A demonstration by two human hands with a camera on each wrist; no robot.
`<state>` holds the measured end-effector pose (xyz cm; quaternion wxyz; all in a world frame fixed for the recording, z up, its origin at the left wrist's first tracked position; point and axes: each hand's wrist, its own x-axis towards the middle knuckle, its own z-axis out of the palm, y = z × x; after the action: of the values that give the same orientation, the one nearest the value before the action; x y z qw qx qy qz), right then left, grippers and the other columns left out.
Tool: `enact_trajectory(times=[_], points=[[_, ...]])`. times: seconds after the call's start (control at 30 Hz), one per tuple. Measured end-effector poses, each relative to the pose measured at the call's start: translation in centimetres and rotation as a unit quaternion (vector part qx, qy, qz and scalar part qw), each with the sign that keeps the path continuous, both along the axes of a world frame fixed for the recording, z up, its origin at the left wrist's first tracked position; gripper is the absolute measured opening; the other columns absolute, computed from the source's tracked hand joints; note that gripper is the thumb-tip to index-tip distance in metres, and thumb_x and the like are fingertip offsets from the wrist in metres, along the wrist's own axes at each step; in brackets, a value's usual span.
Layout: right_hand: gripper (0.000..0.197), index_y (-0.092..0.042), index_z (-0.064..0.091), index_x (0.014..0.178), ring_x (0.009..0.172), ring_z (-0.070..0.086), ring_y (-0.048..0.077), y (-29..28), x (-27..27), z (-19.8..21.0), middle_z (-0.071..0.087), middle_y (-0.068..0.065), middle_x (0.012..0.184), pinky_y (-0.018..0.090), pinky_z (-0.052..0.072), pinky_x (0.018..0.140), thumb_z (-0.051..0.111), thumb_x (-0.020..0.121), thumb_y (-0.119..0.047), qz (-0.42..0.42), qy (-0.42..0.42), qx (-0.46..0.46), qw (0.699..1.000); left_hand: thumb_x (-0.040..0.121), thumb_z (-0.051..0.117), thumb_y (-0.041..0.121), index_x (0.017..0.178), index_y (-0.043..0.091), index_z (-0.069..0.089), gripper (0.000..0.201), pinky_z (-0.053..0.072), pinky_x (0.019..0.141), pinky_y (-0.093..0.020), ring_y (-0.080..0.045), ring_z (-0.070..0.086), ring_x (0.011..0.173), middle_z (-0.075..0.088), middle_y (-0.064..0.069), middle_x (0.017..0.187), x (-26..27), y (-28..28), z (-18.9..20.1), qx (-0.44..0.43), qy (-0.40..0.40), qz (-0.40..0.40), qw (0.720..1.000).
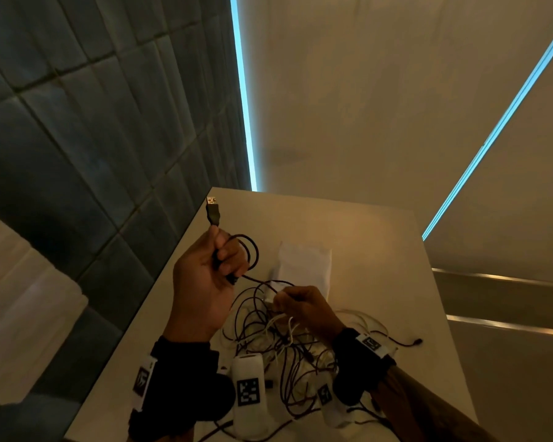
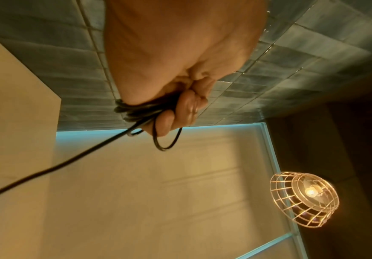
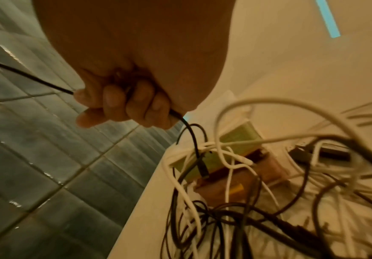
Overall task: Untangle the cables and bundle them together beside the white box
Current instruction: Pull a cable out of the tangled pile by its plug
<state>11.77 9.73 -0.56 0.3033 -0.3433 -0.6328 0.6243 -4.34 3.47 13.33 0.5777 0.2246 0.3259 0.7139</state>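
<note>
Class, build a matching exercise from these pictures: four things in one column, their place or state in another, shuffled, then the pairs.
Things:
1. USB plug
2. left hand
3. white box
4. cable tangle

Places or states:
A. lies on the table under the wrists
B. grips a coiled black cable
C. sticks up above a fist
D. stands behind the right hand

Pairs: 1-C, 2-B, 3-D, 4-A

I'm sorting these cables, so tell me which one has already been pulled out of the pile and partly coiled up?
The black USB cable: the left hand grips its coils, plug pointing up, above the table. The other cables lie tangled.
</note>
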Motion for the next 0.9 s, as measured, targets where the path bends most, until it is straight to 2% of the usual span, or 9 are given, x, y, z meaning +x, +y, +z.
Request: enact_trajectory(times=[0.07,0.13,0.3,0.37,0.5,0.6,0.7,0.8,0.9], points=[[0.032,0.006,0.063,0.075,0.059,0.054,0.004,0.0,0.4,-0.6,0.059,0.006,0.070,0.018,0.044,0.061,0.052,0.098,-0.013,-0.016,-0.006,-0.010,1.000,0.094,0.039,0.026,0.067,0.017,0.039,0.028,0.028,0.047,-0.021,-0.005,0.028,0.044,0.035,0.007,0.056,-0.1,-0.2,-0.2,0.006,0.013,-0.003,1.000],[0.032,0.004,0.059,0.072,0.054,0.048,0.000,-0.1,0.3,-1.0,0.054,0.001,0.065,0.013,0.040,0.058,0.050,0.099,-0.010,-0.016,-0.017,0.000,1.000,0.097,0.036,0.025,0.067,0.017,0.039,0.031,0.027,0.046,-0.020,-0.004,0.027,0.043,0.035,0.007,0.056,-0.1,-0.4,-0.1,0.011,0.017,-0.002,1.000],[0.035,-0.022,0.054,0.059,0.056,0.042,0.007,0.1,-0.3,-4.5,0.047,-0.003,0.060,0.024,0.035,0.060,0.051,0.095,-0.021,-0.026,-0.063,0.012,0.998,0.099,0.033,0.025,0.067,0.017,0.042,0.034,0.028,0.046,-0.019,-0.004,0.027,0.044,0.036,0.007,0.055,-0.6,-0.6,1.0,0.029,0.047,-0.004,0.998],[0.039,-0.021,0.055,0.056,0.058,0.046,0.011,0.2,-0.6,-4.9,0.050,-0.003,0.060,0.028,0.039,0.061,0.053,0.094,-0.017,-0.061,-0.080,0.007,0.995,0.100,0.033,0.023,0.069,0.015,0.041,0.033,0.028,0.044,-0.018,-0.005,0.027,0.043,0.037,0.007,0.055,-0.6,-0.6,0.6,-0.004,0.102,0.010,0.995],[0.026,-0.009,0.068,0.074,0.054,0.047,0.010,0.9,-0.9,-1.4,0.052,-0.009,0.056,0.022,0.041,0.054,0.057,0.095,-0.018,-0.154,-0.037,0.014,0.987,0.102,0.035,0.017,0.070,0.013,0.040,0.033,0.029,0.048,-0.023,-0.010,0.035,0.044,0.050,-0.001,0.057,-0.1,-0.4,-2.3,-0.127,0.245,0.057,0.960],[0.020,-0.009,0.072,0.080,0.050,0.044,0.007,0.6,-1.5,3.3,0.054,-0.009,0.055,0.020,0.037,0.051,0.062,0.093,-0.021,-0.129,0.028,0.074,0.988,0.102,0.034,0.017,0.073,0.012,0.040,0.031,0.035,0.052,-0.026,-0.016,0.049,0.053,0.068,-0.018,0.082,0.3,0.0,-3.8,-0.199,0.252,0.051,0.945],[0.018,-0.015,0.072,0.076,0.050,0.044,0.005,-0.4,-2.1,6.1,0.057,-0.011,0.055,0.017,0.037,0.050,0.063,0.092,-0.013,-0.062,0.063,0.103,0.991,0.103,0.034,0.022,0.072,0.014,0.042,0.032,0.036,0.058,-0.027,-0.017,0.054,0.064,0.070,-0.021,0.098,0.8,0.3,-3.3,-0.180,0.190,0.035,0.964],[0.024,-0.015,0.067,0.072,0.056,0.045,0.011,-1.3,-1.3,5.5,0.053,-0.003,0.060,0.023,0.038,0.055,0.060,0.094,-0.016,0.022,0.047,0.096,0.994,0.102,0.034,0.022,0.071,0.015,0.043,0.032,0.035,0.060,-0.027,-0.015,0.048,0.061,0.065,-0.010,0.079,0.9,0.4,-1.7,-0.109,0.107,0.012,0.988],[0.028,-0.021,0.060,0.069,0.062,0.047,0.006,-2.4,1.2,4.1,0.052,-0.008,0.065,0.023,0.039,0.061,0.055,0.096,-0.023,0.026,-0.007,0.094,0.995,0.100,0.034,0.016,0.069,0.012,0.040,0.032,0.029,0.057,-0.028,-0.014,0.035,0.055,0.055,-0.009,0.068,1.5,0.2,-0.9,-0.079,0.194,-0.015,0.978]])
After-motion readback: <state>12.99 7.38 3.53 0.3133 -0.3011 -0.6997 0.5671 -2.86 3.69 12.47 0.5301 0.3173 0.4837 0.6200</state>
